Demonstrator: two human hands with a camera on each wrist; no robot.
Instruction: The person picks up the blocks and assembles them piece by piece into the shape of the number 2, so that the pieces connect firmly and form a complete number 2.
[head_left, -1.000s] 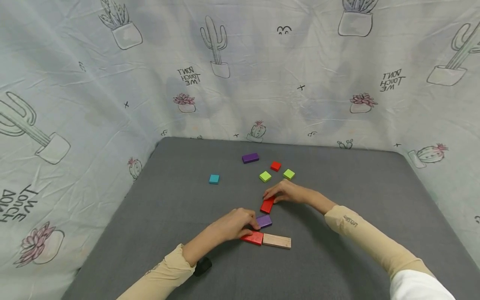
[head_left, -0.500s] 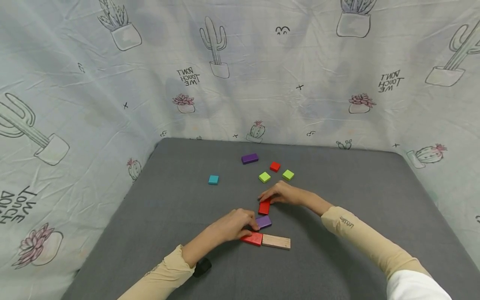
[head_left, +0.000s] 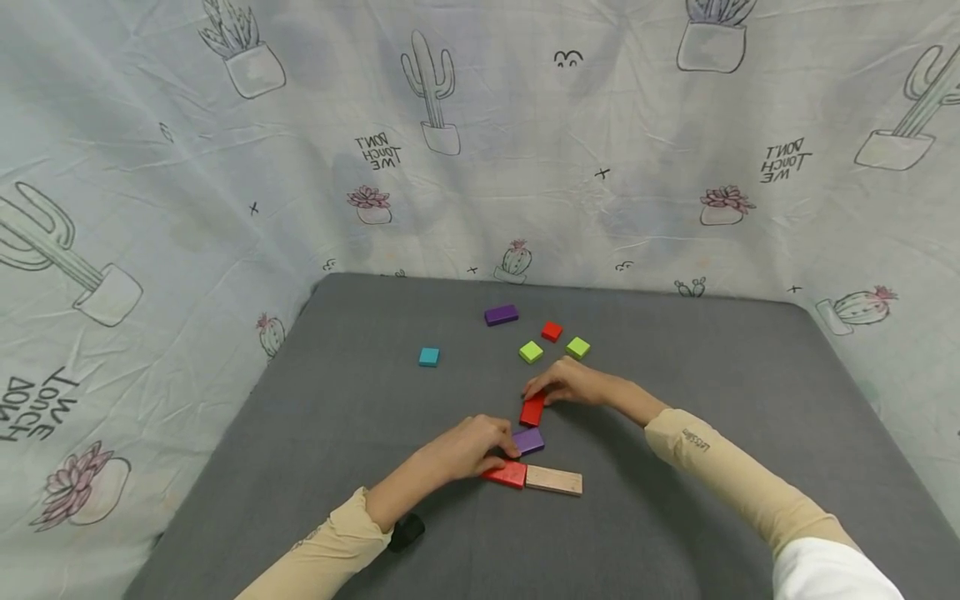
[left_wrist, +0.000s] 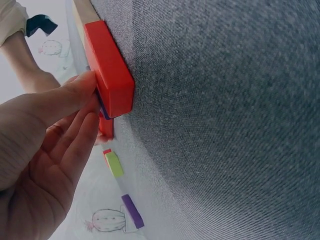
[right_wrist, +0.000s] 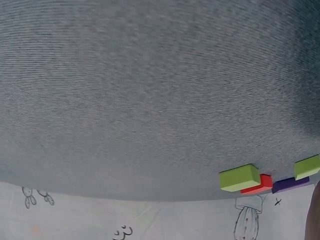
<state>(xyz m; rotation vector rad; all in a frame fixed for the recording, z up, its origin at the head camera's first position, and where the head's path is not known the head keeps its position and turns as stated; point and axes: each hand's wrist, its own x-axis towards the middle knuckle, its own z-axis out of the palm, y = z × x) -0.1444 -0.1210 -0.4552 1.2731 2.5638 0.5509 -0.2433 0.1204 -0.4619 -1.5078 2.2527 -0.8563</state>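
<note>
Head view: between side edges of table (head_left: 645,550), pinching red block (head_left: 532,412) in right hand (head_left: 568,382), touching nearer purple block (head_left: 530,441) with left hand (head_left: 471,448) half-curled, cannot tell if gripping; could skew purple by nudging red crookedly.

Patterned cloth (head_left: 510,108), head view: the legend "DON'T TOUCH ME" (head_left: 377,152) is printed in mirrored lettering at three positions. The first position is left of upper center. The second legend (head_left: 784,160) is at the upper right. The third legend (head_left: 37,404), tilted, is at the lower left, at the frame edge. Small "x" marks (head_left: 602,173) are distributed over the cloth; one also appears at the lower right of the right wrist view. Right sleeve (head_left: 750,483), lower right: dark lettering (head_left: 696,440), apparently "LetsSlim". Left sleeve (head_left: 330,546), lower left: dark marking, not legible.
</note>
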